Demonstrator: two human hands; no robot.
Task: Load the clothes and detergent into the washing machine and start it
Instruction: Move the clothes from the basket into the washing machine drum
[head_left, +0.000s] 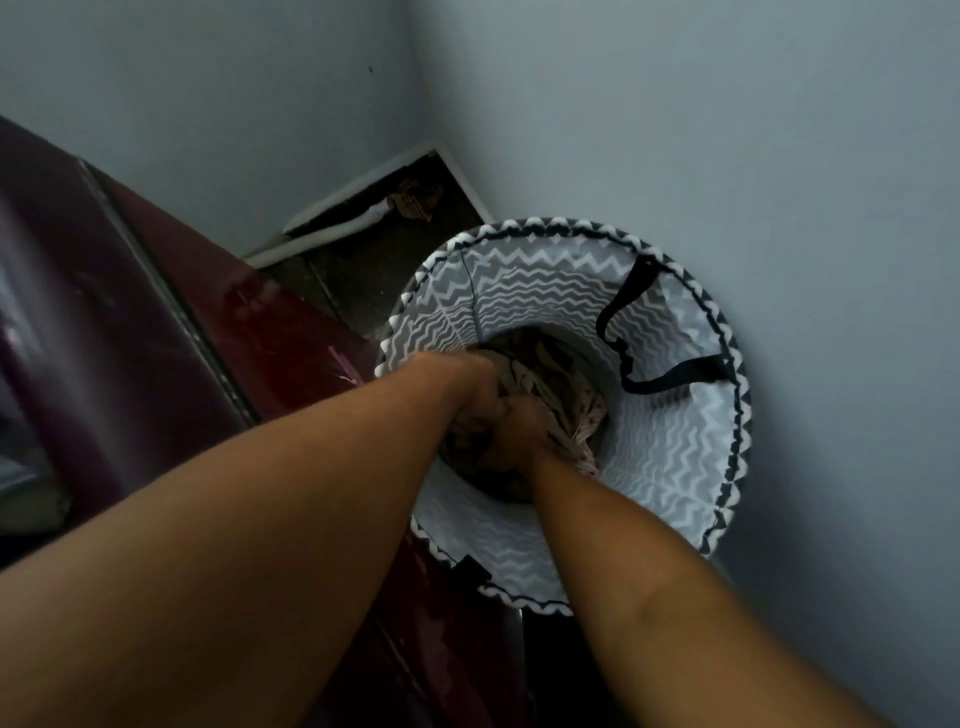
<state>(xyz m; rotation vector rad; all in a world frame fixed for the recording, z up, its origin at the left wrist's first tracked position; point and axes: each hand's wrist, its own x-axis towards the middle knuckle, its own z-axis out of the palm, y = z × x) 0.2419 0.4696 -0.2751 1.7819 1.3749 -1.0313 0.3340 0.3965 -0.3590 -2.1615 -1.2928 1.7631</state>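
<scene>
A round laundry basket with a grey and white zigzag lining and black strap handles stands on the floor in the corner. Crumpled clothes in brown and pale patterned fabric lie at its bottom. Both my arms reach down into it. My left hand grips the clothes on the left side of the pile. My right hand grips the same bundle just below and to the right. The dark maroon washing machine stands to the left of the basket; its top surface fills the left of the view.
Grey walls meet in a corner right behind the basket. A strip of dark floor with a white skirting edge and a bit of debris lies between the machine and the wall.
</scene>
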